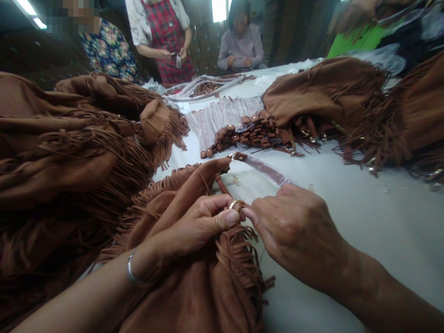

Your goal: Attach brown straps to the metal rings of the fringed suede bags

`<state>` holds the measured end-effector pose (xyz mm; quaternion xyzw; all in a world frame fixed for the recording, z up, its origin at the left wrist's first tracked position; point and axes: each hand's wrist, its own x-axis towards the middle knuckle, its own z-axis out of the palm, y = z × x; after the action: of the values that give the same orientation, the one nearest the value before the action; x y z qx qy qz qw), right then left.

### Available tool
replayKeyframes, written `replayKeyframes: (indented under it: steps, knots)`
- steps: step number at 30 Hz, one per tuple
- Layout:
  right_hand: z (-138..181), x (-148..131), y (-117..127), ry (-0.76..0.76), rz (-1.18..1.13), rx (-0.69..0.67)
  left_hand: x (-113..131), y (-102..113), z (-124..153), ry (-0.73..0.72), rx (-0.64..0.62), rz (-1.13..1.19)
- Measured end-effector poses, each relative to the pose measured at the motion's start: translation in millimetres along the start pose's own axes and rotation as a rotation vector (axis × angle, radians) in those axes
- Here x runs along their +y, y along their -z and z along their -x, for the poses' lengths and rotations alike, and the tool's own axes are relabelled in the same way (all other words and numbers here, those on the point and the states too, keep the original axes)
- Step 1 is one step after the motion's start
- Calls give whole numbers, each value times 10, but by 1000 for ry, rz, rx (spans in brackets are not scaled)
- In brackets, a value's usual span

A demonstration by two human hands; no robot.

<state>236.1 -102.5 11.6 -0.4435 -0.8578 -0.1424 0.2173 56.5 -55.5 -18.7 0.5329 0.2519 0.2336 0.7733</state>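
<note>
A brown suede bag [194, 282] with fringe lies before me, partly under my forearm. My left hand [204, 219] is closed, pinching a gold metal ring [236, 203] at the bag's edge between thumb and fingers. Against that ring, my right hand [294, 226] is closed with its fingertips bent inward. A strap [265, 169] in clear plastic runs into the right hand from a gold clasp [237, 156] at the bag's far corner. The strap's end within the right hand's fingers is mostly hidden.
Fringed brown suede pieces [62, 138] are heaped at left, more [322, 92] at back right. Plastic-wrapped straps [229, 115] lie in a row on the white table [381, 222]. Beyond it are several people, one in a red checked apron [166, 37].
</note>
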Motion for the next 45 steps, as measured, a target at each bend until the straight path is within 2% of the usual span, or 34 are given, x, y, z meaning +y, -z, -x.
replayKeyframes:
  steps: [5,8,12,17,21,23,27,29,31,34,36,38,41,45]
  knots:
    - [-25,-3,-28,42,26,59,-28,13,-19,100,-63,75]
    - [-34,-5,-61,77,32,116,-33,24,-22,78,-93,130]
    - [-38,12,-84,98,23,162,-31,44,-29,50,-97,93]
    - [-49,78,-11,124,-28,81,-32,25,-34,5,-44,67]
    - [-42,96,78,178,-57,75,-27,-37,-24,0,-149,218]
    - [-32,87,111,195,-85,66,-28,-63,-28,37,-164,256]
    - [-20,84,153,210,-224,-14,-16,-108,-59,99,-145,99]
    - [-25,114,171,130,-317,-37,11,-128,-58,79,-125,-10]
    - [-36,169,195,-40,-450,-91,43,-138,-38,88,-106,-39]
    - [-49,272,226,-219,-681,-352,68,-140,-3,142,-89,-5]
    - [-46,334,225,-219,-762,-554,65,-147,3,179,-73,15]
    - [-32,382,199,-233,-778,-639,54,-165,-9,226,-61,20]
    - [-3,419,132,-277,-795,-618,48,-201,-42,247,-31,-59]
    - [4,407,63,-360,-826,-487,99,-202,-71,83,67,-254]
